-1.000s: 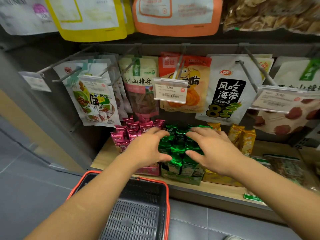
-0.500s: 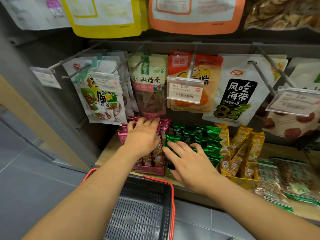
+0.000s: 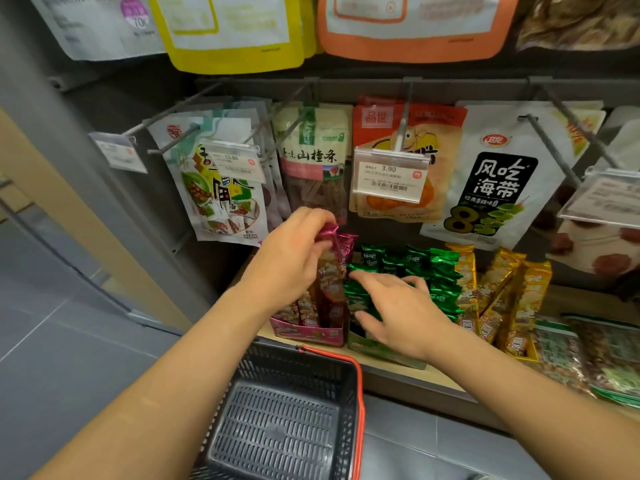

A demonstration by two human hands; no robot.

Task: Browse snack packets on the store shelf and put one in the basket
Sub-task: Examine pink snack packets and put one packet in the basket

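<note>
My left hand (image 3: 289,259) pinches the top of a pink snack packet (image 3: 329,271) and holds it upright above the pink display box (image 3: 308,332) on the wooden shelf. My right hand (image 3: 398,313) lies flat with fingers spread on the green snack packets (image 3: 440,275) in the box beside it. Below both hands hangs a dark basket (image 3: 287,424) with a red rim, and nothing lies in it.
Yellow packets (image 3: 502,292) stand right of the green ones, with flat bags (image 3: 588,355) further right. Hanging bags on metal hooks (image 3: 502,174) and price tags (image 3: 389,176) jut out above the shelf. A grey upright (image 3: 79,161) borders the left; grey floor tiles lie below.
My left hand closed on a pink packet and lifted it partly out of its box. My right hand slid slightly left over the green packets.
</note>
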